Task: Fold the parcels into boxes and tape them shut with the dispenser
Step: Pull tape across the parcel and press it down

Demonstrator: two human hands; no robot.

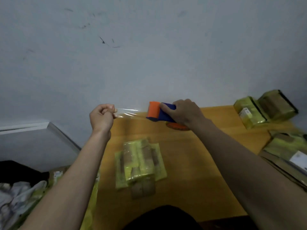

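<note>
Pale grey wall (149, 47) fills the upper frame above a wooden table (191, 163). At centre, the flat parcel (140, 165) lies with its long axis running toward the wall. Above it, the right hand (184, 112) grips the blue-and-orange tape dispenser (157, 112), nose pointing left; the left hand (102, 117), fingers curled, pinches the clear tape strip (129, 112) stretched between them.

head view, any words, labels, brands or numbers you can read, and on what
No text can be read.
White label on the folded box at far right: print too blurred.
White label on the near-right parcel: too blurred.
Tape dispenser in the right hand: no marking visible.
</note>
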